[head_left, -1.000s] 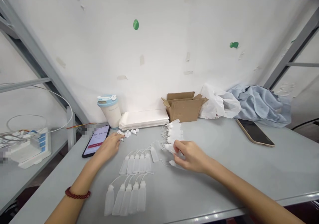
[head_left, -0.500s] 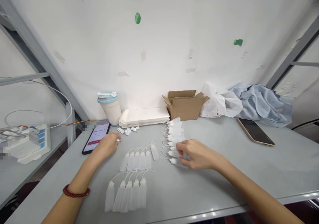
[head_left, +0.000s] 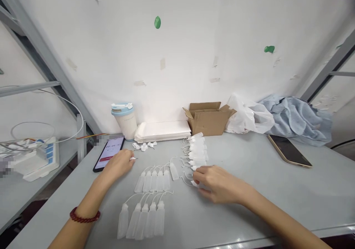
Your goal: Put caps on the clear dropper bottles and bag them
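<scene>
My left hand (head_left: 119, 164) rests by the near right edge of a phone with a running timer (head_left: 111, 151), its fingers closed on a small white needle-tip cap (head_left: 133, 158). My right hand (head_left: 217, 182) is curled over the near end of a column of small translucent squeeze bottles (head_left: 197, 151). Its thumb and fingers close round the nearest bottle (head_left: 195, 183); most of that bottle is hidden. Left of it lie two rows of similar bottles, a far row (head_left: 153, 180) and a near row (head_left: 144, 221), their thin tethers curling from the necks.
Several loose white caps (head_left: 143, 146) lie before a lidded cup (head_left: 125, 123) and a stack of white sheets or envelopes (head_left: 163, 130). Along the wall stand an open cardboard box (head_left: 209, 121), a plastic bag (head_left: 246, 116) and blue cloth (head_left: 296, 118). A second phone (head_left: 290, 151) lies right.
My right hand has shifted slightly toward me, over the nearest bottle of the column. The left hand stays by the timer phone with the cap. The view has moved a little.
</scene>
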Available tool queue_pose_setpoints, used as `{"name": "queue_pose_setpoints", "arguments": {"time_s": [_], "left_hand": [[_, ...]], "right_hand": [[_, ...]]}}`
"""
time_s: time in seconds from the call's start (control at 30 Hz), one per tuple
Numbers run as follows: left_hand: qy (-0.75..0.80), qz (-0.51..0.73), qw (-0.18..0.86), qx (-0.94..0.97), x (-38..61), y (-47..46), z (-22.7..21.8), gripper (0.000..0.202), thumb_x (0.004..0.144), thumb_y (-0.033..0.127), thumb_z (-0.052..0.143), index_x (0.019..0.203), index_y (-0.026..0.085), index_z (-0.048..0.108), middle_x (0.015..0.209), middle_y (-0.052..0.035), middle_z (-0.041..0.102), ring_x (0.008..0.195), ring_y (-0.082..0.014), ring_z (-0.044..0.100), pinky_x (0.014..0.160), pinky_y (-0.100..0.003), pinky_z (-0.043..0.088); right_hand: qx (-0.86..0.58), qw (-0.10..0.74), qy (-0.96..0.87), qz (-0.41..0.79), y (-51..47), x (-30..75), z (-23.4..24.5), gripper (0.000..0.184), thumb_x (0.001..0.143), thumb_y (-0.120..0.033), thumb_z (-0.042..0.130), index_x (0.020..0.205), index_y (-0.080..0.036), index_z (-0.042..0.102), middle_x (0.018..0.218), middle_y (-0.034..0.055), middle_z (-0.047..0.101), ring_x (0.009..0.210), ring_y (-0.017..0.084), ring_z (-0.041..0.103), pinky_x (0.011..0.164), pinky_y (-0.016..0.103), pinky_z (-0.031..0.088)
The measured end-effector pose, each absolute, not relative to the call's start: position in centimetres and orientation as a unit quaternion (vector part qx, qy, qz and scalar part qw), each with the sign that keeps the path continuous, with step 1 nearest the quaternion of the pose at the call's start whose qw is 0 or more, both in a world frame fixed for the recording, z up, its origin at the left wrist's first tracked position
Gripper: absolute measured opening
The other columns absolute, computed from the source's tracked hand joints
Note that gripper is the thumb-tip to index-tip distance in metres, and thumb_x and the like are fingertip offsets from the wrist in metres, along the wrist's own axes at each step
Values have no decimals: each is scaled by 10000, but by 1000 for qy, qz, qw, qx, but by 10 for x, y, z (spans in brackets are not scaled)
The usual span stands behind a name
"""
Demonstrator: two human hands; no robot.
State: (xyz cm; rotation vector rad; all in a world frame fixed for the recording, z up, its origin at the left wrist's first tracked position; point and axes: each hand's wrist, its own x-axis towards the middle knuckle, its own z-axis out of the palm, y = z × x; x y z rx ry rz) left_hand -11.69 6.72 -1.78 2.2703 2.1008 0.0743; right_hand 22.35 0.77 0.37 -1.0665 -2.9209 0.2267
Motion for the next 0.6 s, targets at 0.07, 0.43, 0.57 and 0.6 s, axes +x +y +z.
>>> {"name": "queue_pose_setpoints", "arguments": {"time_s": [0.07, 0.43, 0.57, 0.6], "left_hand": [[683, 29, 30, 729, -114, 66, -14, 189, 769, 227, 430, 715, 167, 600, 764, -97, 671, 763, -259, 627, 598, -293, 391], [603, 237, 167, 743, -66, 45, 2, 274, 785, 439, 518, 747, 175, 579, 774, -34, 649, 727, -193, 587, 646, -276, 424], [572, 291, 232, 731, -56, 43, 1, 268, 762, 441, 568, 759, 176, 607, 734, -11, 606, 701, -168, 543, 600, -254, 417], [570, 302, 246, 723, -55, 43, 1, 271, 752, 442, 583, 760, 173, 611, 720, -8, 593, 688, -164, 535, 589, -253, 416]], "right_hand": [[-352, 9, -933, 76, 9, 226, 4, 116, 743, -77, 499, 787, -177, 537, 783, 52, 606, 638, 157, 517, 526, 255, 243], [-380, 130, -895, 195, 17, 214, 10, 32, 846, -209, 517, 835, -180, 525, 833, 28, 599, 665, 130, 528, 590, 236, 365], [-378, 126, -907, 136, 28, 185, 6, 76, 871, -225, 495, 903, -179, 547, 862, 42, 615, 687, 143, 561, 581, 237, 361], [-388, 118, -907, 116, 30, 178, 4, 97, 878, -238, 490, 920, -177, 553, 856, 46, 624, 707, 156, 576, 575, 240, 354]]}}
